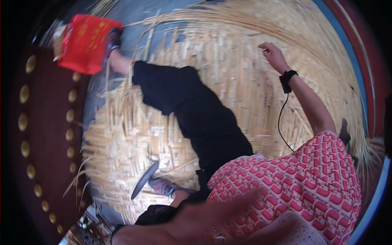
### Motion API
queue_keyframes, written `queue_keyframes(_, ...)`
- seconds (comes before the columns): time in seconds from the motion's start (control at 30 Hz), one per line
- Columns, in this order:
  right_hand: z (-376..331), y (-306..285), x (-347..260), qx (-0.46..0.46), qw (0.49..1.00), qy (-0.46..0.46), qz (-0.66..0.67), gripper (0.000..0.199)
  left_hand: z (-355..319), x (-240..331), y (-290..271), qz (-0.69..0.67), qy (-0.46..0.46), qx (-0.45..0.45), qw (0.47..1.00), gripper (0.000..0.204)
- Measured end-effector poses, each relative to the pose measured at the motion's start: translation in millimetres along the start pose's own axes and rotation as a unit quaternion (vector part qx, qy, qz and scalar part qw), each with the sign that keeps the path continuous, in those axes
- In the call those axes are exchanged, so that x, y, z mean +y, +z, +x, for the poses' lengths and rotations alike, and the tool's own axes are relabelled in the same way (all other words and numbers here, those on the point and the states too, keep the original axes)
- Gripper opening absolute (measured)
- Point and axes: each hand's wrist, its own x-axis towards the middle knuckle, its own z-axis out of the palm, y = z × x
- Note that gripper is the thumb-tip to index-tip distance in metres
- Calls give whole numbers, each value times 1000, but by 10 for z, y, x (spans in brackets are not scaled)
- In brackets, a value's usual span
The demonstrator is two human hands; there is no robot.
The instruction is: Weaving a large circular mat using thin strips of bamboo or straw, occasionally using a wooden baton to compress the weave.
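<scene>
1. Closest to my lens is the left hand (192, 222), smeared by blur across the lower edge. A finger seems to stretch rightward, but I cannot tell whether the hand is open, closed or holding anything.
2. Behind it I see the pink patterned shirt (281, 183) and the black trousers (192, 98), one leg reaching across the work.
3. Near the lower foot (163, 187) lies a dark curved piece (145, 180), perhaps a blade. I would keep feet and fingers clear of it.
4. The right hand (272, 55), with a black wristband (288, 79) and cable (279, 122), is held out over the weave, fingers loosely curled. I make out no strip in it, though the fingertips are too small to be sure.
5. The woven mat (241, 90) of pale split strips spreads beneath both legs. To weave well, I judge, each strip should be pressed snug against its neighbour, with the cable kept from snagging and weight kept off unfinished ends.
6. Along the far side, long loose strips (269, 26) curve over it; I would straighten these before tucking any.
7. Farthest off are a red bag (85, 43), by the other foot, and a studded dark-red panel (49, 122).
</scene>
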Motion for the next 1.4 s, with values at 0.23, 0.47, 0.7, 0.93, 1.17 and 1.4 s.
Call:
queue_keyframes(0.23,-2347,-965,1001,50,952,269,-137,19,-438,-1594,-1789,-212,-233,376,871,73)
queue_keyframes(0.47,-3769,-488,1393,39,904,378,-197,25,-636,-1552,-1912,-69,-304,290,905,66)
queue_keyframes(0.7,-3598,-627,1606,-38,851,447,-272,15,-432,-1332,-1560,-18,-302,262,916,54)
queue_keyframes(0.93,-2846,-886,1400,252,951,155,-86,14,-524,-1324,-1705,1,-308,268,913,55)
queue_keyframes(1.17,-2650,-802,1715,180,954,204,-122,20,-549,-1486,-1839,37,-283,271,919,47)
queue_keyframes(1.4,-1448,-283,1507,93,985,137,-46,37,-621,-1275,-1712,87,-294,304,902,35)
